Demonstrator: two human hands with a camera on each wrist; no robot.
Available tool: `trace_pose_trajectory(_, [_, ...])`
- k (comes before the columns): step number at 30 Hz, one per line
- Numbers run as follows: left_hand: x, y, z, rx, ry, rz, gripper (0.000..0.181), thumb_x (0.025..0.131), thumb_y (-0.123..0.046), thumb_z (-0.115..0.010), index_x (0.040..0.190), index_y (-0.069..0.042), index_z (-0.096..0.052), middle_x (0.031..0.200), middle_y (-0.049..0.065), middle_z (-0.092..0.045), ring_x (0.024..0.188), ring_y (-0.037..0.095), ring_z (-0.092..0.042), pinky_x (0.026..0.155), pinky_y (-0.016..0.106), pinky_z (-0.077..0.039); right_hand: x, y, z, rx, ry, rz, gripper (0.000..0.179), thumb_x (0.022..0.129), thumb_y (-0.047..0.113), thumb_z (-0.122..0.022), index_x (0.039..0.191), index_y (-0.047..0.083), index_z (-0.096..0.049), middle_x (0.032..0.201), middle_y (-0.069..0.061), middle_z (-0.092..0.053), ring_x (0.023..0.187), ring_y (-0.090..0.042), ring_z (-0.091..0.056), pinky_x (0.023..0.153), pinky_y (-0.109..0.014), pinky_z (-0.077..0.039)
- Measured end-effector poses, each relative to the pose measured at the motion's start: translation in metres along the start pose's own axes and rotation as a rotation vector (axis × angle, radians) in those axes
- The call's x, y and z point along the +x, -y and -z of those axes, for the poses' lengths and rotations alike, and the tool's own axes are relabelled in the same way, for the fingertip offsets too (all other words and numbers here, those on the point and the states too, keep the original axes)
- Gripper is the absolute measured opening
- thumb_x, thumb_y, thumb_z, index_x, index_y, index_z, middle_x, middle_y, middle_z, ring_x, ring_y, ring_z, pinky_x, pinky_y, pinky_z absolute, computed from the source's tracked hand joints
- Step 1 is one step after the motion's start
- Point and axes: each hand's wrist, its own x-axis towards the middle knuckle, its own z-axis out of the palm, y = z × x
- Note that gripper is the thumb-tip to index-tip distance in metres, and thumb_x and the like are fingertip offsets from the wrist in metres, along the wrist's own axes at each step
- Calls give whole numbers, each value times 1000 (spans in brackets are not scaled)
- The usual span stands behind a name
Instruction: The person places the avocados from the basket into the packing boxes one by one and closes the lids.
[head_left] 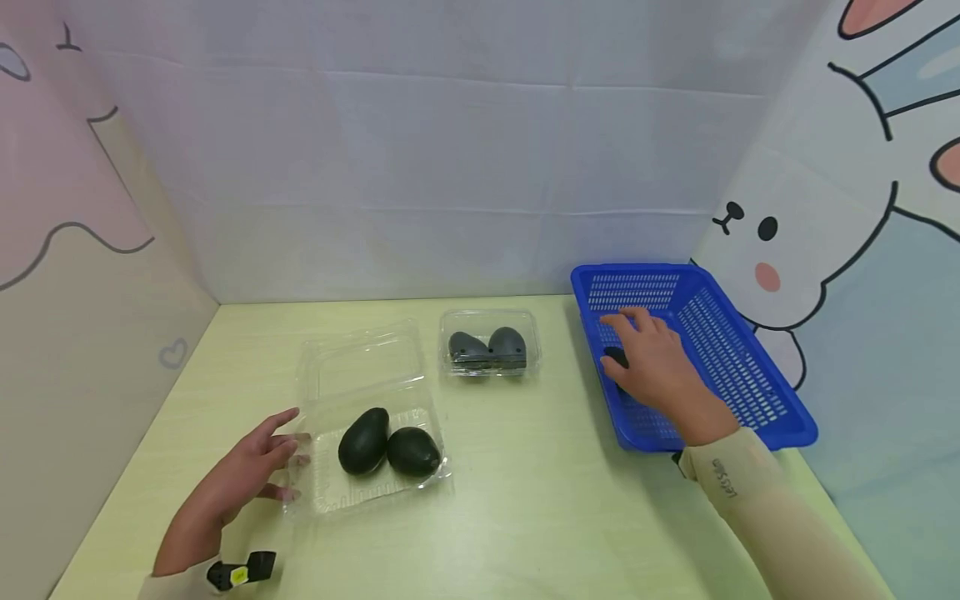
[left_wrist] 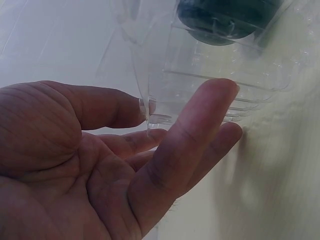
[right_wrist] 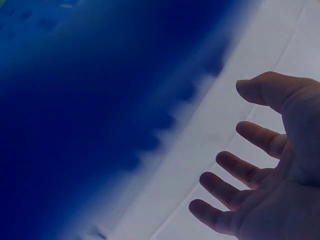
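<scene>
An unfolded clear plastic clamshell box (head_left: pixel 326 479) lies at the left of the table, its lid (head_left: pixel 367 367) tipped back toward the wall. Two dark avocados, one pear-shaped (head_left: pixel 364 442) and one rounder (head_left: pixel 413 452), sit inside. My left hand (head_left: pixel 258 462) pinches the box's left edge, with the thumb on one side and fingers on the other in the left wrist view. Above the blue basket (head_left: pixel 757 392), my right hand (head_left: pixel 652 358) has spread fingers and holds nothing. Under it a dark avocado (head_left: pixel 617 356) shows in part, mostly hidden by the hand.
A closed clear box (head_left: pixel 491 318) with two dark avocados (head_left: pixel 507 343) stands at the back middle of the table. White cloth (head_left: pixel 375 167) hangs behind, and a printed rabbit panel (head_left: pixel 810 233) rises beyond the basket on the right.
</scene>
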Motion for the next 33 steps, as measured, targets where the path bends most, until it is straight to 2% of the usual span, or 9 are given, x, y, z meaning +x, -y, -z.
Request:
trace_pose_trajectory(7, [1,1,0,2,2,-2,63,112,-12,-44,163,-2,-10,154,39,-34,126,49,-55,70,44,-62,-4,-14,9,-15,85,-101,70,98,22,-70,157,5,-36,153,-34,-30,134,-61,-33,105,-78,-28])
trace_pose_trajectory(16, [1,0,-1,11,-3,8,63,111,-11,-44,163,-2,-10,154,39,-34,125,49,-55,70,44,-62,-2,-29,22,-6,144,-167,83,96,28,-74,160,5,-28,155,-38,-23,136,-66,-25,104,-82,-22])
trace_pose_trajectory(24, [3,2,0,20,-10,27,63,112,-12,-43,164,-3,-10,155,38,-34,126,49,-55,71,44,-62,9,-37,17,36,195,-132,96,92,31,-80,164,7,-20,159,-37,-17,138,-67,-22,105,-81,-24])
trace_pose_trajectory(33, [1,1,-1,19,-11,25,62,112,-13,-44,164,-2,-10,154,38,-35,125,48,-56,71,44,-62,22,-42,16,36,247,-131,93,93,31,-79,163,6,-23,159,-36,-17,140,-67,-19,105,-82,-22])
